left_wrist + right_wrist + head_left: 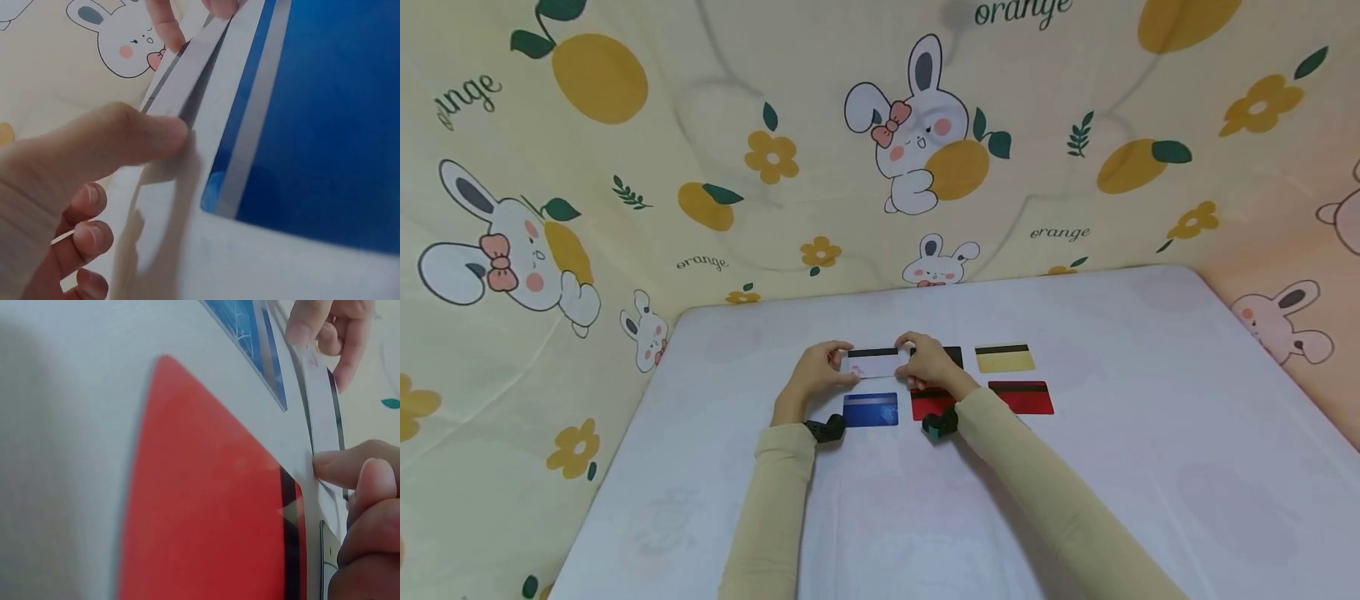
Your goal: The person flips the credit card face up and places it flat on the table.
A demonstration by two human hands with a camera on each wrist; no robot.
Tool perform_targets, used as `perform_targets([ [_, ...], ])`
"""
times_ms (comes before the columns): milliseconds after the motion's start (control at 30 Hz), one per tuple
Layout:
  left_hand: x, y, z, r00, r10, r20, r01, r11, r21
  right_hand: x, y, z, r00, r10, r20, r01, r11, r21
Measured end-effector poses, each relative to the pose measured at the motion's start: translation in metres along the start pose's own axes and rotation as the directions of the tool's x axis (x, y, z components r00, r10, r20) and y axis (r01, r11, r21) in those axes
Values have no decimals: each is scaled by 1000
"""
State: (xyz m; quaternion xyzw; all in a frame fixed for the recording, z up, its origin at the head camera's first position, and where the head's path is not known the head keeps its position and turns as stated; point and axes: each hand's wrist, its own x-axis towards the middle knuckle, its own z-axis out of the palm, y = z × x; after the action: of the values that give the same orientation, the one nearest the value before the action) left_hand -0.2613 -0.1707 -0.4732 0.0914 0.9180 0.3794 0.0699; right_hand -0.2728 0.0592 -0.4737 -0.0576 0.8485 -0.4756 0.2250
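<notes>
Both hands hold a white card with a black stripe (874,365) by its short ends. My left hand (817,371) pinches the left end between thumb and fingers, and my right hand (931,363) the right end. In the right wrist view, the white card (324,419) is slightly tilted, with a thin shadow along its near edge. Just nearer than it lies a blue card (870,410). A red card (925,408) sits under my right wrist, partly hidden. Behind the right hand, a black card (955,357) shows only in part.
To the right lie a gold card (1004,359) and another red card (1030,398), roughly in two rows with the others. A white cloth covers the table (700,500). Its far edge meets a printed curtain (820,217) with rabbits and oranges.
</notes>
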Motion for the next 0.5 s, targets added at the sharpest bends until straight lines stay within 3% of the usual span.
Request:
perform_targets([
  [233, -4, 2, -1, 1000, 8, -23, -9, 999, -44, -3, 5, 1, 999, -11, -48, 11, 1000, -1],
  [500, -11, 2, -4, 998, 49, -48, -53, 994, -91, -12, 5, 5, 992, -85, -91, 86, 996, 2],
])
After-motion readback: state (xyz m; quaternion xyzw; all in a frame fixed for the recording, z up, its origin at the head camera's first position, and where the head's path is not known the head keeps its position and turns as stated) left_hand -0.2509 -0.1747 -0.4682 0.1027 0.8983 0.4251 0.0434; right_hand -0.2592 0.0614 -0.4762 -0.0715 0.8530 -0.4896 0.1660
